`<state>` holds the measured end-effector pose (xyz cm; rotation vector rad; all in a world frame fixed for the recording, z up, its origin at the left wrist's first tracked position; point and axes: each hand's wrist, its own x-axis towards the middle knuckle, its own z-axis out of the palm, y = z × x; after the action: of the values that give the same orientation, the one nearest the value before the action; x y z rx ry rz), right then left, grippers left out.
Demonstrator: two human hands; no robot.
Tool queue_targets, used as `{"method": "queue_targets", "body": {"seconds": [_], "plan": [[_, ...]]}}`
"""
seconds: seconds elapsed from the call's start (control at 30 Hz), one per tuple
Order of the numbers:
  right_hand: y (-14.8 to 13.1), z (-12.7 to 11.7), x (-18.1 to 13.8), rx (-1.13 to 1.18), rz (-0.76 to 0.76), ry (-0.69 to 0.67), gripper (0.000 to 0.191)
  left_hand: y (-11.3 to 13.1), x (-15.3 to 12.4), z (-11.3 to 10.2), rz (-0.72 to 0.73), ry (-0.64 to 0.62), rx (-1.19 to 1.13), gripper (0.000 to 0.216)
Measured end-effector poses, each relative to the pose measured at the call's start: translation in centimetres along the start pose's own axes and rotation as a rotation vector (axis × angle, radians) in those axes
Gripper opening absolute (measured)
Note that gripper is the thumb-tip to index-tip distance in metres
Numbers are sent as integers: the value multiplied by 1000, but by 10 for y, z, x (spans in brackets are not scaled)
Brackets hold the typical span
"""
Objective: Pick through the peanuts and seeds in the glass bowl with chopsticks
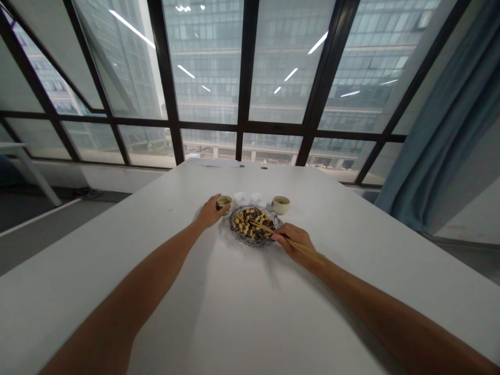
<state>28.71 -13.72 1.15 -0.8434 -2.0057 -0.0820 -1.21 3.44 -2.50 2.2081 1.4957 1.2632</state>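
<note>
My left hand (211, 213) is wrapped round a small pale-green cup (224, 200) at the left of a clear glass plate (250, 242). On the plate lies a heap of pale nuts and dark seeds (250, 221), too small to name surely. In my right hand (294, 238) I grip a pair of wooden chopsticks (307, 252), their tips down among the nuts and seeds. A second pale-green cup (280, 204) stands upright at the plate's right, touched by neither hand.
Two crumpled white pieces (249, 198), perhaps tissue, lie behind the plate on the white table (164, 291). Papers (213, 162) and small round items (264, 167) are at the far end. Windows rise beyond; a blue curtain (441, 120) hangs at right.
</note>
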Motion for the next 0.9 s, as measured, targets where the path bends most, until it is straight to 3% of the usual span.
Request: {"method": "queue_targets", "body": {"seconds": [0.23, 0.37, 0.5, 0.67, 0.9], "plan": [[1, 5, -4, 80, 303, 124, 48, 2, -1, 0, -3, 6, 4, 63], [6, 12, -6, 281, 570, 285, 57, 1, -1, 1, 4, 15, 1, 62], [5, 13, -3, 424, 710, 377, 63, 1, -2, 1, 10, 18, -4, 62], [2, 11, -2, 441, 733, 388, 66, 2, -2, 0, 8, 18, 2, 62], [5, 15, -5, 288, 608, 275, 56, 0, -1, 1, 11, 7, -7, 63]]}}
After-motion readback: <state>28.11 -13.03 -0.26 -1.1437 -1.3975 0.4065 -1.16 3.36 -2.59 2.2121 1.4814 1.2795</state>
